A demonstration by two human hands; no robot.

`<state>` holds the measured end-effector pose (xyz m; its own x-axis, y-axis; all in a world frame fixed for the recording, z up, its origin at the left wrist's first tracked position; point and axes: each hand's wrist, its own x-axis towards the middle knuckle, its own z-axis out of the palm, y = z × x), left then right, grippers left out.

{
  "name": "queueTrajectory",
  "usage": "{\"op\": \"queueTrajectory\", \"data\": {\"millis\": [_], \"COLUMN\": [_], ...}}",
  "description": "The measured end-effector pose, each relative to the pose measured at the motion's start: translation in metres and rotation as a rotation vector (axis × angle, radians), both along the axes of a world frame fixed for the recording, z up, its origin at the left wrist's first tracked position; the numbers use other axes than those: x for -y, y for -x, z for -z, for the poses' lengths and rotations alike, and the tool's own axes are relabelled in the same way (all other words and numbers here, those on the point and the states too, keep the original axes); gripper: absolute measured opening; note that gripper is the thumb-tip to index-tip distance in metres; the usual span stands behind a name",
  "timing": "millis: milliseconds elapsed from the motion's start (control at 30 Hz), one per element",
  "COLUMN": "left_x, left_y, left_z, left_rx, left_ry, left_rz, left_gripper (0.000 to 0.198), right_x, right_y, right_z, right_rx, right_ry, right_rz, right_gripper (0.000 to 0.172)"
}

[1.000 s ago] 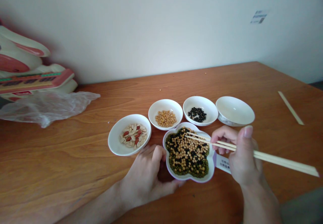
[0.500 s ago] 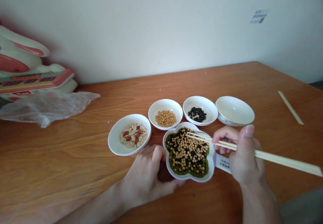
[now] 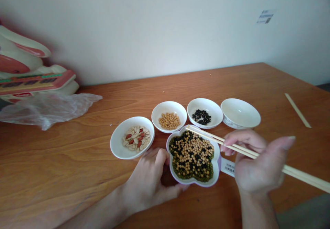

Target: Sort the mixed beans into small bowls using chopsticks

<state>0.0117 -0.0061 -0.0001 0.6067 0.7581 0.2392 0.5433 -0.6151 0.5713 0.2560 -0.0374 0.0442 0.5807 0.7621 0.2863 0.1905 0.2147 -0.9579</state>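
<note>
My right hand (image 3: pixel 257 156) is closed around a pair of light wooden chopsticks (image 3: pixel 239 149). Their tips are together over the far rim of a flower-shaped white bowl (image 3: pixel 216 162), with what looks like a pale bean between them. Inside the bowl, yellow soybeans (image 3: pixel 193 149) and black beans lie over small green beans. My left hand (image 3: pixel 152 179) grips this bowl's left side, thumb at the near edge. Behind it stand a bowl of soybeans (image 3: pixel 168 120) and a bowl of black beans (image 3: pixel 202 116). Peanuts (image 3: pixel 136 139) fill part of the left bowl.
An empty white bowl (image 3: pixel 239 113) stands at the right of the row. A single light stick (image 3: pixel 297 110) lies farther right. A printed label (image 3: pixel 228 167) shows beside the flower-shaped bowl. Clear plastic (image 3: pixel 51 108) and a rabbit-shaped toy (image 3: pixel 33 71) occupy the left, near the wall.
The chopstick tips have moved from over the beans to the bowl's far rim, up and slightly left. My right hand has turned, palm more upward. My left hand has stayed put.
</note>
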Motion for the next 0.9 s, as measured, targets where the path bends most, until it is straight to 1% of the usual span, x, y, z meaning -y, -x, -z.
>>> {"op": "queueTrajectory", "data": {"millis": [67, 133, 233, 367, 500, 600, 733, 900], "left_x": [0.0, 0.0, 0.0, 0.0, 0.0, 0.0, 0.0, -0.001], "left_y": [0.0, -0.001, -0.001, -0.001, -0.001, -0.001, -0.002, -0.002], "left_z": [0.0, 0.0, 0.0, -0.001, -0.002, -0.001, -0.002, -0.004], "left_rx": [0.006, 0.013, 0.024, 0.03, 0.02, 0.025, 0.027, 0.02], "left_ry": [0.015, 0.025, 0.034, 0.05, 0.029, 0.016, 0.018, 0.042], "left_rz": [0.001, 0.001, 0.007, 0.014, 0.013, 0.009, 0.008, 0.003], "left_gripper": [0.051, 0.051, 0.051, 0.052, 0.051, 0.05, 0.05, 0.051], "right_x": [-0.002, -0.005, -0.008, -0.008, -0.008, -0.009, -0.01, -0.01], "right_y": [0.005, 0.007, 0.011, 0.014, 0.014, 0.013, 0.012, 0.011], "right_z": [0.002, 0.006, 0.01, 0.011, 0.011, 0.012, 0.013, 0.012], "right_rx": [-0.027, -0.008, 0.027, 0.049, 0.044, 0.048, 0.037, 0.039], "right_ry": [-0.021, -0.029, -0.001, 0.046, 0.036, 0.04, 0.053, 0.029], "right_rz": [-0.007, -0.052, -0.102, -0.122, -0.141, -0.149, -0.148, -0.157], "right_gripper": [0.09, 0.09, 0.091, 0.09, 0.088, 0.089, 0.089, 0.089]}}
